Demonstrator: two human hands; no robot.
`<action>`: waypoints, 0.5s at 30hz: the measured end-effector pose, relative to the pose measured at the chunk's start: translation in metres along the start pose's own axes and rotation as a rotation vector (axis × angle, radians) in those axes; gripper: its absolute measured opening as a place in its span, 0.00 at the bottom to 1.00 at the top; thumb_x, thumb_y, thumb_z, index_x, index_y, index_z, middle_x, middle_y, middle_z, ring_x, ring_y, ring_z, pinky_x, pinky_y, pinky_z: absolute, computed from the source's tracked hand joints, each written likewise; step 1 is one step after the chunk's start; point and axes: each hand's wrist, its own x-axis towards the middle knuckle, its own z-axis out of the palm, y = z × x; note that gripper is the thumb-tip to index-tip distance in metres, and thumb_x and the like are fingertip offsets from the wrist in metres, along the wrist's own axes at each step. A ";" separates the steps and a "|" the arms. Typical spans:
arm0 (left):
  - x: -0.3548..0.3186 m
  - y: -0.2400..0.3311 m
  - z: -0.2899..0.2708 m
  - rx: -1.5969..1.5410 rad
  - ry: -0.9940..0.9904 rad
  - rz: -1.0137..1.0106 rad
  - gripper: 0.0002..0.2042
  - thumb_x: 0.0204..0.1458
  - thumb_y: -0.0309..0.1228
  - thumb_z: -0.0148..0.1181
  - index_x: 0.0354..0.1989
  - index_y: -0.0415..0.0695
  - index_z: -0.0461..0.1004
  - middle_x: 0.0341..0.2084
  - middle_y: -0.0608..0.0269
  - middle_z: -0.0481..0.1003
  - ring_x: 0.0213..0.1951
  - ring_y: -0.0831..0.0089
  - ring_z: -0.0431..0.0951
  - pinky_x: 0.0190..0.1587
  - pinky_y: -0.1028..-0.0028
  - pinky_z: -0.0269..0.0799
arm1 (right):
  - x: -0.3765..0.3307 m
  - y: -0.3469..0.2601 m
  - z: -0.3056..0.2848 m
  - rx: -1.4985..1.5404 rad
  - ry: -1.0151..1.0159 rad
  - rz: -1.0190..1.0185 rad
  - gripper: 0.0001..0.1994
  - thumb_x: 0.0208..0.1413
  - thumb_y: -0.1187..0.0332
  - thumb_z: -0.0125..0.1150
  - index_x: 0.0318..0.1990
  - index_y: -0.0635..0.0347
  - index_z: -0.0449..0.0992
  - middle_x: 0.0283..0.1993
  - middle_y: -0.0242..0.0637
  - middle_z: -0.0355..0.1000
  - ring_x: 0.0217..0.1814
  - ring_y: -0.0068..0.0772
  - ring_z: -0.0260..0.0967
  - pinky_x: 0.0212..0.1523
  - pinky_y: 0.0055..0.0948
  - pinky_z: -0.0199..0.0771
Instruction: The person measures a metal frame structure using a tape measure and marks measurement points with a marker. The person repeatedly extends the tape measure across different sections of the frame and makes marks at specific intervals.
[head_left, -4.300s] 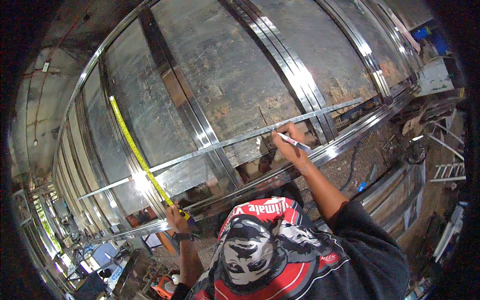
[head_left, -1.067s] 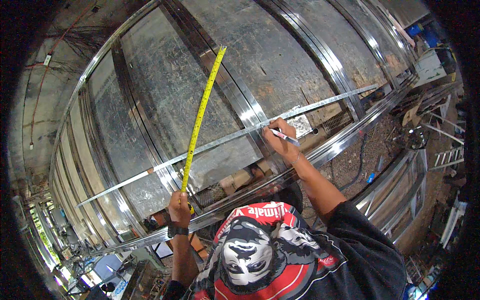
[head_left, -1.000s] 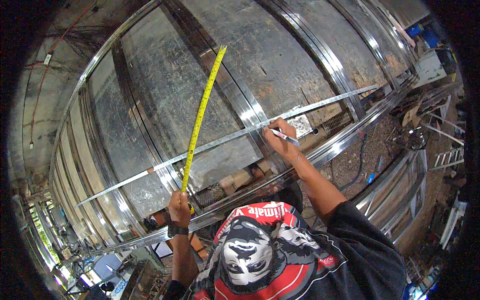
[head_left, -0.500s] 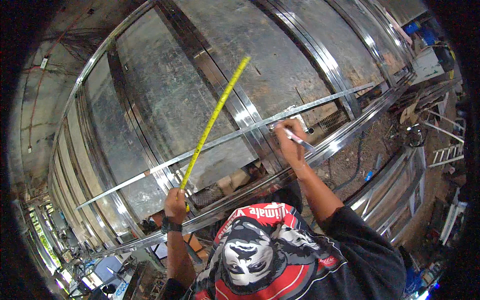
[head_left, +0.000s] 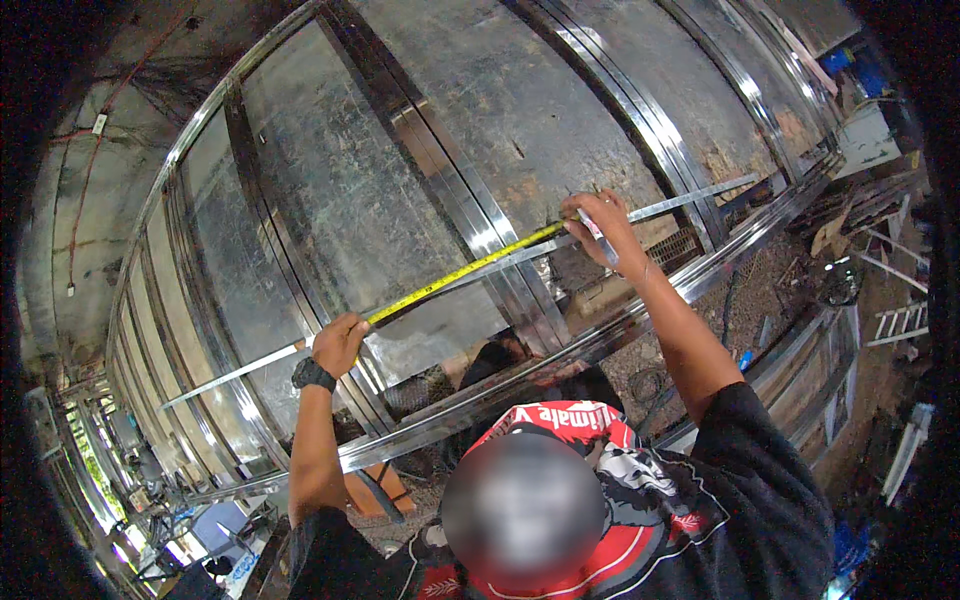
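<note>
A ribbon-like yellow tape measure (head_left: 460, 272) stretches along a thin, flat metal strip (head_left: 690, 203), inside the near edge of a glossy metal frame (head_left: 700, 262). The left hand (head_left: 340, 343) grips one end (case hidden); the right hand's (head_left: 603, 225) fingers pinch the other, plus a white marker (head_left: 605, 248).

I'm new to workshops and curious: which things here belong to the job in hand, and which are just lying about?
In use:
yellow tape measure, stretched between left hand and right hand
marker pen, in the right hand
thin metal strip, alongside the tape
shiny metal rails, beneath the strip

Apparently lying about:
white ladder-like frame
orange-brown board
</note>
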 end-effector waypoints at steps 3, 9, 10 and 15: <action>0.010 -0.005 -0.001 0.059 -0.008 -0.012 0.13 0.66 0.40 0.57 0.40 0.41 0.77 0.34 0.49 0.76 0.41 0.49 0.79 0.44 0.60 0.73 | 0.002 0.002 0.002 0.109 -0.078 0.033 0.14 0.55 0.75 0.68 0.48 0.47 0.77 0.45 0.31 0.80 0.53 0.40 0.76 0.63 0.50 0.60; 0.022 -0.001 0.003 0.030 0.057 0.008 0.13 0.66 0.40 0.57 0.40 0.41 0.79 0.35 0.49 0.78 0.43 0.47 0.79 0.45 0.56 0.73 | -0.006 0.005 0.007 0.000 -0.054 0.017 0.13 0.57 0.77 0.65 0.47 0.48 0.77 0.43 0.34 0.79 0.48 0.44 0.76 0.54 0.48 0.61; 0.021 -0.006 0.005 0.055 0.090 0.039 0.13 0.65 0.40 0.57 0.40 0.42 0.79 0.35 0.49 0.77 0.43 0.47 0.79 0.45 0.55 0.73 | -0.007 0.004 0.008 -0.037 -0.035 0.010 0.12 0.58 0.77 0.65 0.47 0.48 0.76 0.43 0.34 0.79 0.48 0.44 0.76 0.54 0.48 0.61; 0.021 -0.011 0.019 0.165 0.167 0.048 0.11 0.64 0.41 0.59 0.43 0.48 0.82 0.39 0.51 0.77 0.44 0.49 0.79 0.47 0.55 0.73 | -0.016 0.007 0.025 -0.005 0.063 0.022 0.12 0.58 0.77 0.65 0.46 0.49 0.75 0.40 0.33 0.78 0.44 0.45 0.72 0.53 0.44 0.61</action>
